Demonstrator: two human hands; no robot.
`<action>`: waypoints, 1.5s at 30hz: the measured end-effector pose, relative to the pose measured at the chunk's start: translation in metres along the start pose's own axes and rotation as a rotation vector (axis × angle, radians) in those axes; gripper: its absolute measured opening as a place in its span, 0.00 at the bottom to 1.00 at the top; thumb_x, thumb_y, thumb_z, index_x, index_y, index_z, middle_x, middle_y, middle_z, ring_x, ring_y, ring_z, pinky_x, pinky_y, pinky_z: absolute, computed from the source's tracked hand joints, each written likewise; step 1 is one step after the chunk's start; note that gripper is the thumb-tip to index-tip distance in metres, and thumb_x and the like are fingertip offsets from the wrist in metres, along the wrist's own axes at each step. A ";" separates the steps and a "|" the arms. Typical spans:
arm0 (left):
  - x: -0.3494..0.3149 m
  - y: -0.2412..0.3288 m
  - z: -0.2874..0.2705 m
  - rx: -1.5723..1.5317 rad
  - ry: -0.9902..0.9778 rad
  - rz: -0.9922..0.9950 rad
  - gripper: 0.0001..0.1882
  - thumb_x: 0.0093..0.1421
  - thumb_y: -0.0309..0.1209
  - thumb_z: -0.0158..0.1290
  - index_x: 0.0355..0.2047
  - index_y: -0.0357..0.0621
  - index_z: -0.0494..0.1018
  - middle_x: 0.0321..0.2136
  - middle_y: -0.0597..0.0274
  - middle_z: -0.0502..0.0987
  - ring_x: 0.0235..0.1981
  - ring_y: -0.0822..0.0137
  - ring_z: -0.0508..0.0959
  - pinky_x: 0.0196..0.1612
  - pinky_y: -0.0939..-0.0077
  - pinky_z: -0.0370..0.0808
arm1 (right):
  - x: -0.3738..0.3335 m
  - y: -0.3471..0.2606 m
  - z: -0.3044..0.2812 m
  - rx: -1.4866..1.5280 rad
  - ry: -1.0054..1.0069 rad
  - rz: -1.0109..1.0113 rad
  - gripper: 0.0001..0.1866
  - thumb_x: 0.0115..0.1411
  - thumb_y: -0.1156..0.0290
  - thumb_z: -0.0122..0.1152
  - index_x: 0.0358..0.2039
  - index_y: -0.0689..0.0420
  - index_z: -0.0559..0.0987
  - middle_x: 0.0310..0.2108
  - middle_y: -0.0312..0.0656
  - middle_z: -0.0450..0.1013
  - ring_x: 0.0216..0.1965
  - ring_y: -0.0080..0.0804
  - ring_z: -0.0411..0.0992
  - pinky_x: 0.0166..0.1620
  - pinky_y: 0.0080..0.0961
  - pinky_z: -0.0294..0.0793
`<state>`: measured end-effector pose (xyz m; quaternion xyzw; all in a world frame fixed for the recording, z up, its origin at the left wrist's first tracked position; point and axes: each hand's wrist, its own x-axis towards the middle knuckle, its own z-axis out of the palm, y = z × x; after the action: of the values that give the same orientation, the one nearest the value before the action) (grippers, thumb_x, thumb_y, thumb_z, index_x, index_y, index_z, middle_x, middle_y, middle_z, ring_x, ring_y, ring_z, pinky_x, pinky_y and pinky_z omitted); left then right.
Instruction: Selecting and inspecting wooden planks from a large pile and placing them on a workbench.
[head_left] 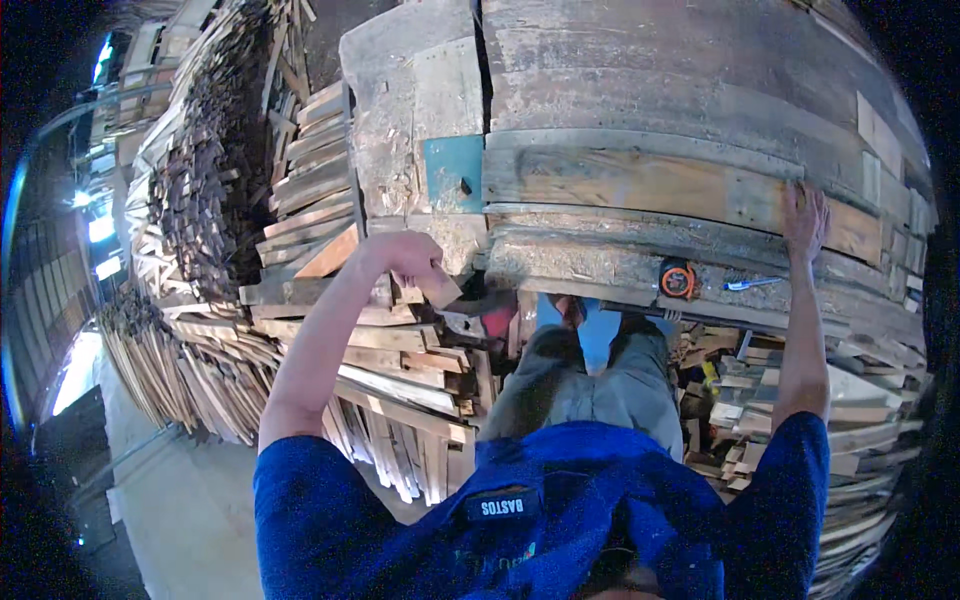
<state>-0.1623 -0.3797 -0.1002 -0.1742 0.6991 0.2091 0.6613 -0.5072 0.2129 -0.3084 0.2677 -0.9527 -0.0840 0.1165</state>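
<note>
Out to the left, my left hand (408, 256) is closed round a small wood offcut (441, 289), held just off the bench's near left edge. A long pale wooden board (620, 180) lies crosswise on the worn, sawdust-strewn workbench (610, 75). Toward the board's right part, my right hand (806, 222) rests flat with its fingers stretched over the wood. Nearer to me on the bench are an orange and black tape measure (678, 280) and a blue and white pen (752, 284), between my two arms.
A teal patch (453, 174) with a small dark piece on it lies left of the board. Stacked wood strips (400, 350) stand by my left side, and a tall heap of offcuts (215, 160) rises beyond. More scraps (770, 390) lie below the bench at right.
</note>
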 end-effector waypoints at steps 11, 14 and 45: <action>-0.200 0.157 -0.080 -1.533 2.008 1.015 0.13 0.66 0.34 0.54 0.45 0.38 0.75 0.33 0.63 0.76 0.37 0.73 0.75 0.43 0.74 0.72 | -0.034 0.017 0.019 0.108 0.153 0.208 0.27 0.64 0.49 0.55 0.55 0.56 0.76 0.54 0.52 0.72 0.58 0.54 0.67 0.57 0.50 0.69; -0.163 0.159 -0.015 -1.032 1.630 0.821 0.07 0.64 0.29 0.55 0.39 0.40 0.76 0.34 0.63 0.77 0.35 0.70 0.76 0.45 0.74 0.74 | 0.003 0.006 -0.043 0.269 -0.197 0.146 0.32 0.61 0.42 0.55 0.52 0.57 0.78 0.57 0.52 0.71 0.59 0.55 0.66 0.59 0.50 0.67; -0.019 0.152 0.383 -1.830 0.032 0.957 0.22 0.70 0.43 0.50 0.57 0.42 0.71 0.46 0.58 0.80 0.41 0.65 0.82 0.43 0.67 0.81 | -0.349 -0.202 -0.297 0.847 -0.603 0.339 0.22 0.58 0.50 0.64 0.34 0.60 0.81 0.31 0.52 0.78 0.36 0.43 0.78 0.41 0.37 0.73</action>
<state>0.0857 -0.0505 -0.0863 -0.3172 0.2773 0.8997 0.1140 -0.0393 0.1980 -0.1301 0.0978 -0.9243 0.2540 -0.2677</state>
